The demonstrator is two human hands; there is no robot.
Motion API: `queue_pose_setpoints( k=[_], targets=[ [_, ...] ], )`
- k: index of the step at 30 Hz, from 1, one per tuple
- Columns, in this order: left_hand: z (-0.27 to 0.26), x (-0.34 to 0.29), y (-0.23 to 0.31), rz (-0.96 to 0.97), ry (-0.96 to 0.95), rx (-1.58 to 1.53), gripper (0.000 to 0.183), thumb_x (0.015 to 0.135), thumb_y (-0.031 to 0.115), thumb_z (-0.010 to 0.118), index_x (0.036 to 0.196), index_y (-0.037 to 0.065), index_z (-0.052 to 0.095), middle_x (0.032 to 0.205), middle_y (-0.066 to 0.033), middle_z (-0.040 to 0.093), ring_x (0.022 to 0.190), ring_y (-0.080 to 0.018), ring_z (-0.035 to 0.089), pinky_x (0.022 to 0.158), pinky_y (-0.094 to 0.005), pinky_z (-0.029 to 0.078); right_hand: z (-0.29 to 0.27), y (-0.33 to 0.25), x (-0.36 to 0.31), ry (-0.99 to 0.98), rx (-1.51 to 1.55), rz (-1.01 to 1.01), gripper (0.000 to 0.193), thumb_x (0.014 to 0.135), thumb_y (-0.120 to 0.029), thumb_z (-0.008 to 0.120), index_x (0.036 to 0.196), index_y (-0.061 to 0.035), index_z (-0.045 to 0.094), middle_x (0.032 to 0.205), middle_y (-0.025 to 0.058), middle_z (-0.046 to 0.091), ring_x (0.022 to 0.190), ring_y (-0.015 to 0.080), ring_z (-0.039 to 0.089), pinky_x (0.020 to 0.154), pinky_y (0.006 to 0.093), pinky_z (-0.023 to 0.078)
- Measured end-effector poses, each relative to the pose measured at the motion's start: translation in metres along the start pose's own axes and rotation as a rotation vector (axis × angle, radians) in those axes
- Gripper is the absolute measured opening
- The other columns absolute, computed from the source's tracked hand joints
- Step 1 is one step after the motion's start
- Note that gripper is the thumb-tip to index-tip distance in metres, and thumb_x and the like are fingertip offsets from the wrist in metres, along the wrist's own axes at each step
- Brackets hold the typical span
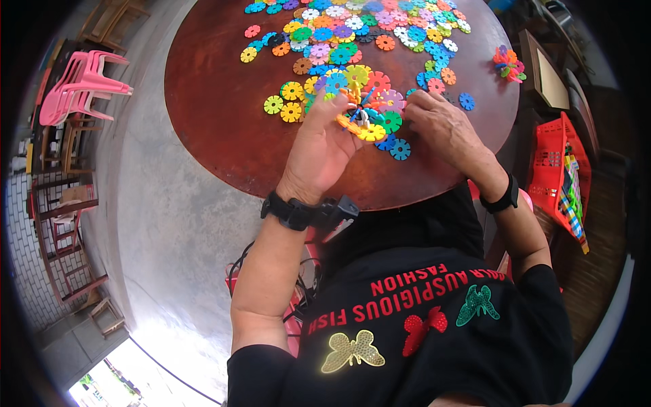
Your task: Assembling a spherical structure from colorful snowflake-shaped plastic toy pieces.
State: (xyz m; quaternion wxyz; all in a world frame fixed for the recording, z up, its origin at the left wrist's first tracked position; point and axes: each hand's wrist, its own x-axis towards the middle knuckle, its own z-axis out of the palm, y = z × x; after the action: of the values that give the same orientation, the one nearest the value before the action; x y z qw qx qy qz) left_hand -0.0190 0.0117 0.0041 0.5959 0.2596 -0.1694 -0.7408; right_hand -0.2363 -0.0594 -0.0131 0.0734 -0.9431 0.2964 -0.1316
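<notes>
My left hand is wrapped round the left side of a ball-like cluster of interlocking plastic flower discs, with the thumb against it. Yellow, red, green, pink and blue discs stick out from it in different directions. Close to the cluster's right side, my right hand has its fingers curled together; their tips hide whatever they pinch. Two blue discs lie flat just under the cluster. To its left are several loose yellow discs.
Many coloured discs spread over the far part of the round brown table. A finished-looking disc ball sits by its right edge. Beyond stands a red basket with colourful items. Pink stools are at far left.
</notes>
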Motion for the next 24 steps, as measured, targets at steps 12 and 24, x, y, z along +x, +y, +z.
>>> queue_pose_setpoints(
  k=[12,24],
  targets=[
    [-0.004,0.005,-0.006,0.094,0.056,0.028,0.033,0.091,0.013,0.059,0.122,0.008,0.048,0.103,-0.0017,0.059,0.093,-0.0145,0.061,0.083,-0.0318,0.051,0.007,-0.006,-0.002,0.040,0.034,-0.003,0.019,0.084,-0.008,0.054,0.102,-0.0059,0.055,0.097,0.0108,0.049,0.093,0.0282,0.054,0.077,0.0362,0.048],
    [-0.005,0.004,0.000,0.114,0.114,-0.020,0.027,0.088,0.011,0.057,0.115,0.007,0.054,0.105,-0.0050,0.062,0.096,-0.0186,0.062,0.083,-0.0378,0.053,-0.003,0.002,-0.001,-0.063,0.174,0.175,0.023,0.080,-0.011,0.064,0.099,-0.0050,0.052,0.095,0.0146,0.050,0.086,0.0355,0.057,0.074,0.0426,0.048]
  ],
)
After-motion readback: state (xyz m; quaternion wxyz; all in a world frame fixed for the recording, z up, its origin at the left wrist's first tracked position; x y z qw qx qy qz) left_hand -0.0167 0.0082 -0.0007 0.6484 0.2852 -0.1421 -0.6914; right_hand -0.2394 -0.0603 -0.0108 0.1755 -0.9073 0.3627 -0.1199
